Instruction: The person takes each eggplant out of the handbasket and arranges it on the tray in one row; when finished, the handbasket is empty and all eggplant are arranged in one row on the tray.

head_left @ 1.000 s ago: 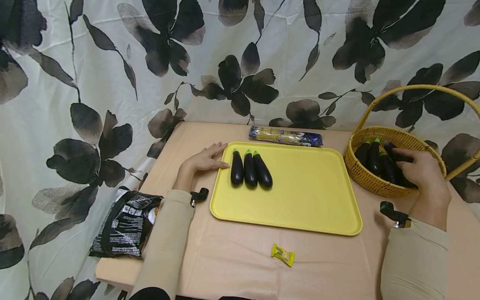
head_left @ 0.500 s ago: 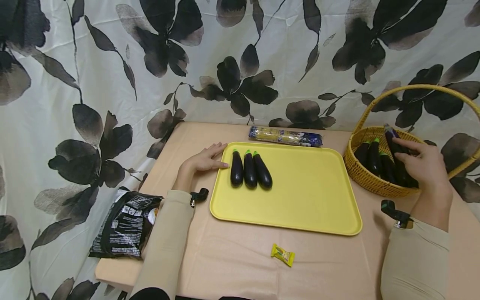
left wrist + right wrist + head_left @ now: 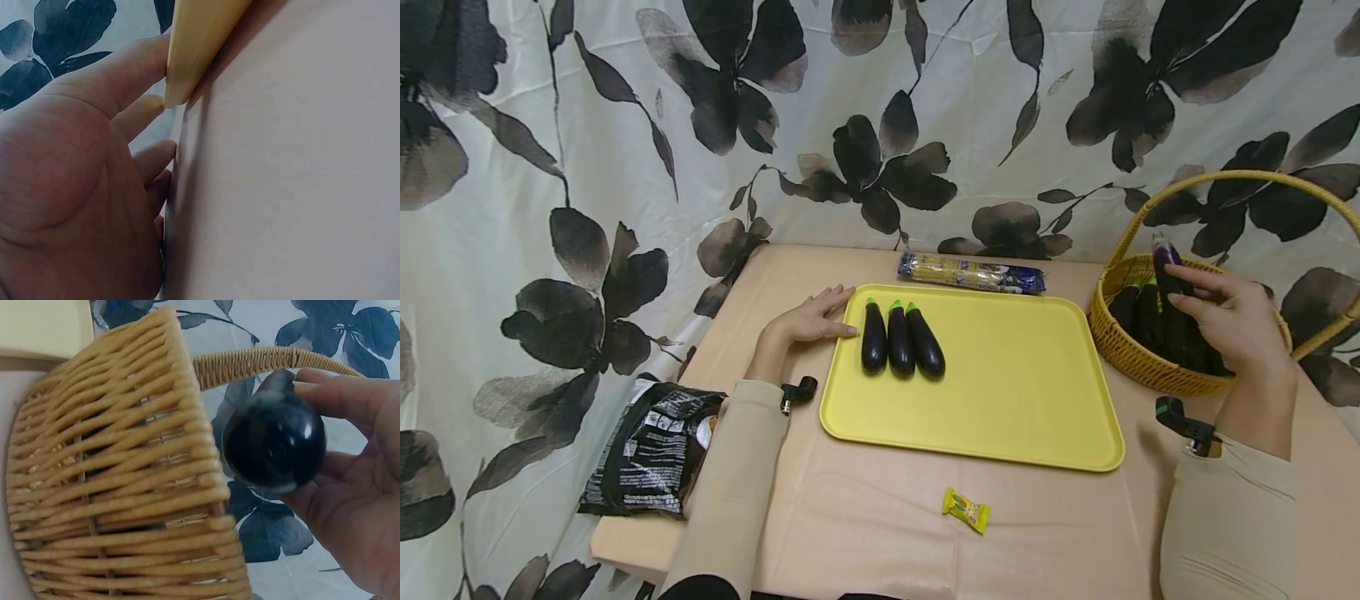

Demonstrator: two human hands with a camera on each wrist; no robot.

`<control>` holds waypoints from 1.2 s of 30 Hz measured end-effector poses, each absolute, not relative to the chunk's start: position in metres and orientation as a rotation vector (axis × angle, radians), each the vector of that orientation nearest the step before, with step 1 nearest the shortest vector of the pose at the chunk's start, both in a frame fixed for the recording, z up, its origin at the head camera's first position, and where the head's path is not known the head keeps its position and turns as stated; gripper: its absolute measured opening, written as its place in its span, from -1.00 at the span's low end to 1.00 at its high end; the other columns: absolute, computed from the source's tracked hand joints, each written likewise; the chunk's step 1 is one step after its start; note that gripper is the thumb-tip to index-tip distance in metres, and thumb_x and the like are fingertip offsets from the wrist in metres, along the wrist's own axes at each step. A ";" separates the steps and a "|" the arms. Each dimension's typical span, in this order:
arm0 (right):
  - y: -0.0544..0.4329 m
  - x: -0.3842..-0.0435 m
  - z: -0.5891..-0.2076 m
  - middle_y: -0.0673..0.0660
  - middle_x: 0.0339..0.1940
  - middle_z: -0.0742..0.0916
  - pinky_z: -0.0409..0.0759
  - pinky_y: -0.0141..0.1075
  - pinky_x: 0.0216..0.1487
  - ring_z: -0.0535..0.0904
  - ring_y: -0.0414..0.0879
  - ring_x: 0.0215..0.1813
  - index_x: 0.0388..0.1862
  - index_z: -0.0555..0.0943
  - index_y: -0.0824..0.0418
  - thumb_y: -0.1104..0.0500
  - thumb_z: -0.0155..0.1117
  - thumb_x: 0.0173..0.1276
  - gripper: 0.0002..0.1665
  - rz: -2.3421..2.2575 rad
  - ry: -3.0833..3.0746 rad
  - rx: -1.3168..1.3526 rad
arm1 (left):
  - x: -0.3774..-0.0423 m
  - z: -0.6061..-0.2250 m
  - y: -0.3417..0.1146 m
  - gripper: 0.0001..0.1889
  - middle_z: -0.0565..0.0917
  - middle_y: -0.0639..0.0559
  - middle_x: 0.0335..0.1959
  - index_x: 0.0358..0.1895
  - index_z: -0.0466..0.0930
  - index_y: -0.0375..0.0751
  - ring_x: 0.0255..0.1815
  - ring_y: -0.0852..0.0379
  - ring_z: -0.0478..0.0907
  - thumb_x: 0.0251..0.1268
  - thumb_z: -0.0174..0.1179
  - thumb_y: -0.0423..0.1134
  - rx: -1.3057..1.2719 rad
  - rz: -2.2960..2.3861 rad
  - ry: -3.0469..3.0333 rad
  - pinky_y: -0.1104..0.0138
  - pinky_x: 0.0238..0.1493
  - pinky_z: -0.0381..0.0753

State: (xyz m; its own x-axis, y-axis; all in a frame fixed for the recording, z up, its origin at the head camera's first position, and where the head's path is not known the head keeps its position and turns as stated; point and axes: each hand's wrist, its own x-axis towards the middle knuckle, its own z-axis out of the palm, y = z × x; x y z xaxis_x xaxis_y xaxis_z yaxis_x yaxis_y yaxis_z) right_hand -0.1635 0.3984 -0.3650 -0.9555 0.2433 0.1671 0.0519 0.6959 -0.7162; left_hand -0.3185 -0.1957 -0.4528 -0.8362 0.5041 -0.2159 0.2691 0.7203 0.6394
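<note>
My right hand (image 3: 1243, 321) grips an eggplant (image 3: 1174, 292) over the wicker basket (image 3: 1120, 354); its stem end points up and away. In the right wrist view the eggplant's (image 3: 275, 440) round bottom faces the camera, just past the basket's rim (image 3: 200, 425), with thumb and fingers around its side. More eggplants (image 3: 1124, 307) lie inside the basket, partly hidden behind the held one. My left hand (image 3: 805, 318) lies with straight fingers at the left edge of the yellow tray (image 3: 1000, 408), the thumb touching its rim. Three eggplants (image 3: 901, 340) lie side by side on the tray's left part.
Behind the tray lies a long blue-and-yellow packet (image 3: 972, 273). A small yellow wrapped sweet (image 3: 966, 510) is in front of it. A black bag (image 3: 655, 450) sits by the left forearm. The basket's tall handle (image 3: 1240, 174) arches above the right hand.
My right hand has lifted an eggplant up from among the others in the basket and shifted it slightly left. The left hand and the tray's eggplants have stayed put.
</note>
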 end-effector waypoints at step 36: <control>0.299 -0.199 -0.352 0.05 0.24 0.65 0.67 -0.61 -0.07 0.68 -0.42 0.02 0.57 0.45 -0.06 0.07 0.28 0.56 -0.36 1.574 -2.547 0.153 | -0.319 -0.449 -0.195 0.03 -0.15 -0.03 0.77 0.72 -0.02 0.10 0.78 -0.04 -0.36 0.30 0.35 0.25 0.596 0.862 2.535 -0.05 0.75 -0.44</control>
